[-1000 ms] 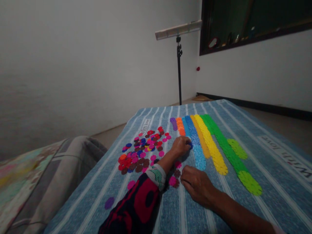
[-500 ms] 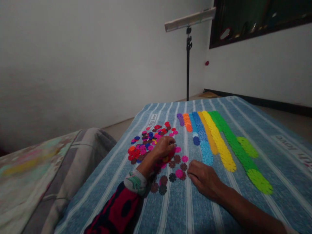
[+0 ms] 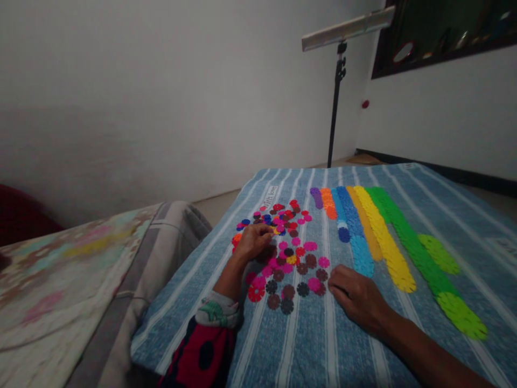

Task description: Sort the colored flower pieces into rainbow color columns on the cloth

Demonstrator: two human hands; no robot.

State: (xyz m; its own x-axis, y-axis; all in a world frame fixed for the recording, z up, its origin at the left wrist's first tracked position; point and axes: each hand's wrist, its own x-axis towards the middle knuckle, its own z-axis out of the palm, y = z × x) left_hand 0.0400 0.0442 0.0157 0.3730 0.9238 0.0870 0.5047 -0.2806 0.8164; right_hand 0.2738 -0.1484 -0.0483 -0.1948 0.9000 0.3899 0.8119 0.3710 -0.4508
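A heap of loose flower-shaped plastic discs in pink, red, brown and dark blue lies on a blue striped cloth. My left hand rests on the heap's left side, its fingers curled and pinched on something I cannot make out. To the right, sorted bands of discs run in purple, orange, blue, amber, yellow and green. My right hand lies on the cloth just right of the heap, fingers loosely bent, touching the nearest discs.
A black light stand with a white bar stands by the far wall. A folded grey and patterned blanket lies to the left of the cloth. A dark-framed window is at the top right.
My left hand drew back from the blue band, left a dark blue disc at its end, and moved left into the loose heap. The view swung left. My right hand stayed put.
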